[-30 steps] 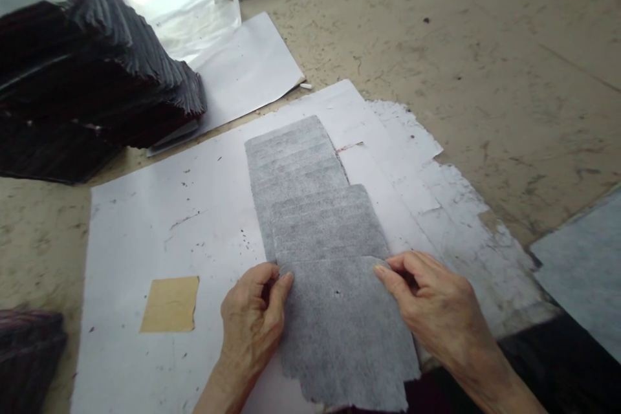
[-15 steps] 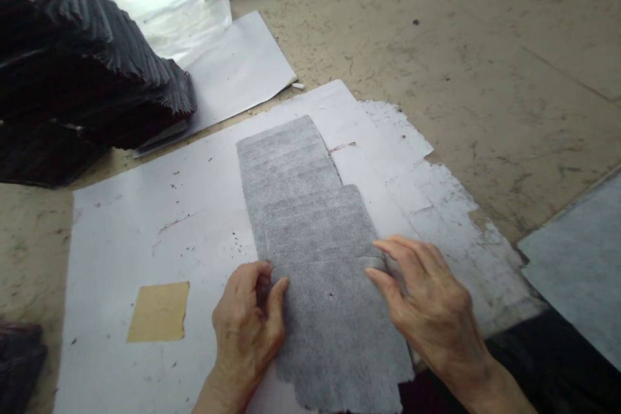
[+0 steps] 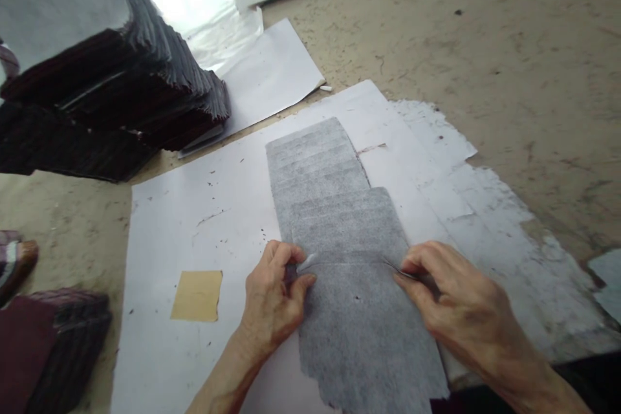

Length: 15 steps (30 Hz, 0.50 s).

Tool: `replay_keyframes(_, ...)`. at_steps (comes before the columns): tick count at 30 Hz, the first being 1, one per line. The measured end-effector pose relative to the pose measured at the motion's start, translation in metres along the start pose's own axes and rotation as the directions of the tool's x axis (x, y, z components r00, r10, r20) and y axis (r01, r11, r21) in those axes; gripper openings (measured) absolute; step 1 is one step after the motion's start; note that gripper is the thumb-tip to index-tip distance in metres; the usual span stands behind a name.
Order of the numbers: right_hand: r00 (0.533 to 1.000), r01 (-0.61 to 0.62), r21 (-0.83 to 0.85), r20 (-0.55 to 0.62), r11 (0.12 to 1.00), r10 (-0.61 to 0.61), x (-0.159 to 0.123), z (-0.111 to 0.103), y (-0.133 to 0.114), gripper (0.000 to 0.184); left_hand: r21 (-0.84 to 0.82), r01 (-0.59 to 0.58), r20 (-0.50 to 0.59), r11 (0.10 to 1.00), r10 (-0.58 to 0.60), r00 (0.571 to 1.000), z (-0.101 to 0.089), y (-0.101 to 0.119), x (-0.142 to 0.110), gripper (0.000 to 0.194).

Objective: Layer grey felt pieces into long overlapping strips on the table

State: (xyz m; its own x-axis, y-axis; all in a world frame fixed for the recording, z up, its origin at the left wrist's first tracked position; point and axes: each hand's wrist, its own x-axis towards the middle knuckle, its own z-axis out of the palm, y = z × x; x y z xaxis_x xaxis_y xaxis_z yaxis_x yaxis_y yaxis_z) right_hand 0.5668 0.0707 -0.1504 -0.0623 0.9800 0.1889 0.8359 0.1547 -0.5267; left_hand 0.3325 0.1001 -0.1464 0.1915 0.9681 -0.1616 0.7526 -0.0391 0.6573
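Observation:
A grey, felt-like sheet (image 3: 369,336) lies in front of me, its far end overlapping a second grey sheet (image 3: 313,165). A crease runs across the nearer sheet, and its near edge is ragged. At the left end of that crease, my left hand (image 3: 274,294) has the sheet's edge between thumb and fingers. My right hand (image 3: 453,294) pinches the opposite edge, where the material is lifted into a small fold. Both hands are closed.
White paper (image 3: 160,226) covers the table (image 3: 524,58) underneath. A tan square (image 3: 197,296) lies to the left. Tall stacks of dark sheets (image 3: 121,77) stand at the far left, a maroon-topped stack (image 3: 29,343) nearer. Another person's hand (image 3: 26,259) shows at the left edge.
My right thumb and fingers have closed on the sheet's right edge and raised a fold there. The left edge is lifted slightly too. The view has shifted left.

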Motion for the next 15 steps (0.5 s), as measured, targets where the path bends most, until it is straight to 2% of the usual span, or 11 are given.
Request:
replay_keyframes(2, 0.999, -0.001, 0.031, -0.054, 1.000, 0.003, -0.003, 0.002, -0.004, 0.009, 0.019, 0.016, -0.010, 1.000, -0.016, 1.000, 0.001, 0.001, -0.001, 0.011)
replay_keyframes(5, 0.994, -0.022, 0.012, -0.103, 1.000, 0.023, -0.008, 0.004, -0.007, 0.010, 0.063, 0.043, -0.026, 0.997, -0.041, 0.999, 0.002, 0.000, -0.005, 0.018)
replay_keyframes(9, 0.993, -0.068, -0.066, -0.098, 0.996, 0.061, -0.012, 0.004, -0.007, 0.018, 0.043, 0.073, -0.047, 0.996, -0.071, 0.996, 0.004, -0.001, -0.012, 0.027)
replay_keyframes(15, 0.989, -0.136, -0.030, -0.062, 0.990, 0.134, -0.009, 0.001, -0.005, 0.019, 0.008, 0.084, -0.075, 0.996, -0.083, 0.994, 0.003, -0.001, -0.012, 0.030)
